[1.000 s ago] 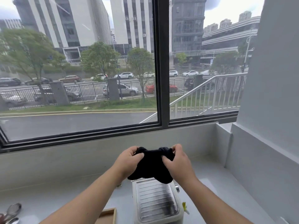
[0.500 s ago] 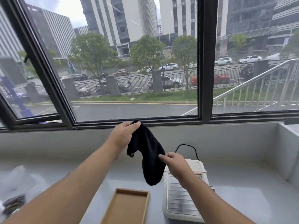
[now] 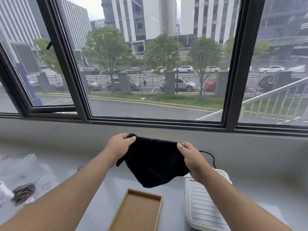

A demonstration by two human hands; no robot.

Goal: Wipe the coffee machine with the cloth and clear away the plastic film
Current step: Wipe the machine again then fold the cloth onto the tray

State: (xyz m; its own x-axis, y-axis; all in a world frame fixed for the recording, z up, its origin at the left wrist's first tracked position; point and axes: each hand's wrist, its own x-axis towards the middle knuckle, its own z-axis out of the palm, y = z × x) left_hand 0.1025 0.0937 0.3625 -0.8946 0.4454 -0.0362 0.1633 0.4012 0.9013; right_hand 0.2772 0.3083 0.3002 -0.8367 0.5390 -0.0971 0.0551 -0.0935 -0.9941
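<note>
A black cloth (image 3: 154, 161) hangs spread in the air above the counter, held by its two upper corners. My left hand (image 3: 120, 145) pinches the left corner and my right hand (image 3: 191, 157) pinches the right one. Below my right forearm stands the white coffee machine (image 3: 200, 204) with a ribbed top, partly hidden by the arm. Clear plastic film (image 3: 21, 167) lies crumpled on the counter at the far left.
A shallow wooden tray (image 3: 138, 212) sits on the grey counter (image 3: 100, 184) left of the machine. A black power cord (image 3: 210, 155) loops behind the machine. Small grey items (image 3: 23, 191) lie by the film. A large window runs along the back wall.
The view has swung left. The cloth went from bunched between both hands to dangling from my left hand, and is now stretched open between both hands.
</note>
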